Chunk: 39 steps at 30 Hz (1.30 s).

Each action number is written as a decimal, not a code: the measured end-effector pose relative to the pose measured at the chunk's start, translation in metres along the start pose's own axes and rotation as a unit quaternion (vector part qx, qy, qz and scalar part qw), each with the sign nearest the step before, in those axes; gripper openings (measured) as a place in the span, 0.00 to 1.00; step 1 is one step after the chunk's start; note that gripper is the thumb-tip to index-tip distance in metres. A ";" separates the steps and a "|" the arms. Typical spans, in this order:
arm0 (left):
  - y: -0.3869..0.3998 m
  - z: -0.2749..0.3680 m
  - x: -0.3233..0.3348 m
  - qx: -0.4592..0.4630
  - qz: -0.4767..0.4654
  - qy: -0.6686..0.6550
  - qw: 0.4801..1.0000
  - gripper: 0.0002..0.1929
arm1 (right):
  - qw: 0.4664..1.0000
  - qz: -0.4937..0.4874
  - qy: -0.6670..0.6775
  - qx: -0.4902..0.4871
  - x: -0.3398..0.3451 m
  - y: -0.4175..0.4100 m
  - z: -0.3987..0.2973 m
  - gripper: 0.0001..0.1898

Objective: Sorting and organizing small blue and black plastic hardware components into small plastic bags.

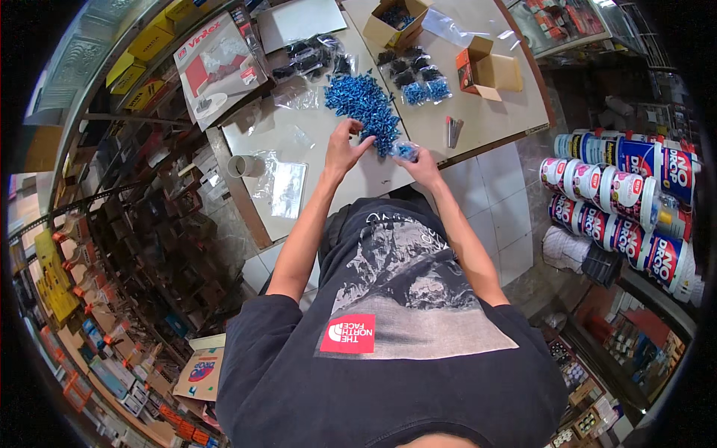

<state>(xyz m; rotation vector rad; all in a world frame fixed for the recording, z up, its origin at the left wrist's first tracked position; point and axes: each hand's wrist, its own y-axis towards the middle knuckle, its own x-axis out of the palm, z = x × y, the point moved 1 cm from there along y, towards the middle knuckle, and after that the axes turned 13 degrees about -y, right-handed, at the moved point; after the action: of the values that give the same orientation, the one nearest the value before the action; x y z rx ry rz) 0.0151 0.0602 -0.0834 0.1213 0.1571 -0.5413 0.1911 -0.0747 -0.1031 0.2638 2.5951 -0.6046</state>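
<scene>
A heap of small blue fasteners, possibly wall plugs, spreads over the worktable. My left hand reaches to the heap's near left side, thumb and fingers apart, with nothing visible between them. Pinched in my right hand is a small clear plastic bag with some blue fasteners inside, by the heap's near right end. Beyond it lie filled bags of blue fasteners and bags of black pieces. More bags of black pieces lie behind the heap to the left.
An open carton holding blue fasteners and an open orange box stand at the back right. Left are a Vintex box, a roll and flat clear bags. Paint buckets are stacked right of the table.
</scene>
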 end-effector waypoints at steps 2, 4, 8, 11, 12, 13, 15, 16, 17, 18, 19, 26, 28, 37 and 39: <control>-0.010 -0.028 -0.005 0.008 0.002 0.047 0.999 0.18 | 1.000 0.003 0.011 0.021 0.001 -0.014 -0.007 0.16; -0.015 -0.038 -0.003 0.019 -0.001 0.092 0.996 0.17 | 0.999 0.013 0.022 0.044 0.001 -0.025 -0.004 0.16; -0.018 -0.049 0.005 -0.032 -0.001 0.094 0.995 0.19 | 0.997 0.041 0.034 0.051 0.003 -0.036 0.005 0.17; -0.016 -0.046 0.011 -0.044 0.027 0.097 0.994 0.19 | 0.997 0.040 0.017 0.066 0.002 -0.037 0.014 0.17; -0.015 -0.047 0.011 -0.054 0.031 0.099 0.993 0.19 | 0.997 0.038 0.014 0.071 0.002 -0.036 0.017 0.17; -0.014 -0.047 0.010 -0.054 0.034 0.100 0.993 0.19 | 0.997 0.035 0.013 0.069 0.002 -0.035 0.019 0.17; -0.014 -0.051 0.011 -0.102 0.014 0.048 0.994 0.17 | 0.997 0.042 0.015 0.061 0.000 -0.032 0.023 0.17; -0.015 -0.054 0.012 -0.103 0.019 0.048 0.993 0.17 | 0.997 0.038 0.014 0.058 -0.002 -0.030 0.024 0.17; -0.016 -0.056 0.013 -0.078 0.029 0.056 0.995 0.16 | 0.998 0.034 0.007 0.053 -0.004 -0.027 0.026 0.17; -0.018 -0.056 0.015 -0.054 0.038 0.063 0.996 0.15 | 0.998 0.029 0.000 0.049 -0.006 -0.025 0.024 0.17; -0.019 -0.056 0.016 -0.056 0.042 0.065 0.995 0.15 | 0.999 0.025 -0.001 0.046 -0.008 -0.024 0.023 0.17; -0.032 -0.053 0.018 -0.001 0.001 0.212 0.977 0.17 | 0.997 -0.034 -0.002 0.074 -0.023 -0.010 0.019 0.16; -0.035 -0.050 0.017 -0.004 0.013 0.217 0.976 0.18 | 0.998 -0.036 0.010 0.058 -0.025 -0.003 0.026 0.16; -0.051 -0.034 0.012 -0.126 0.084 0.064 0.986 0.18 | 0.993 -0.102 -0.061 0.008 -0.048 0.025 0.045 0.20; -0.050 -0.020 0.014 -0.089 0.119 0.037 0.988 0.17 | 0.992 -0.105 -0.063 -0.007 -0.046 0.031 0.044 0.20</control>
<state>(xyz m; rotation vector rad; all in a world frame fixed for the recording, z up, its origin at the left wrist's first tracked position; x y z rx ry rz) -0.0019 0.0138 -0.1094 -0.0143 0.2599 -0.2831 0.2576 -0.0718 -0.1279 -0.0527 2.5206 -0.6529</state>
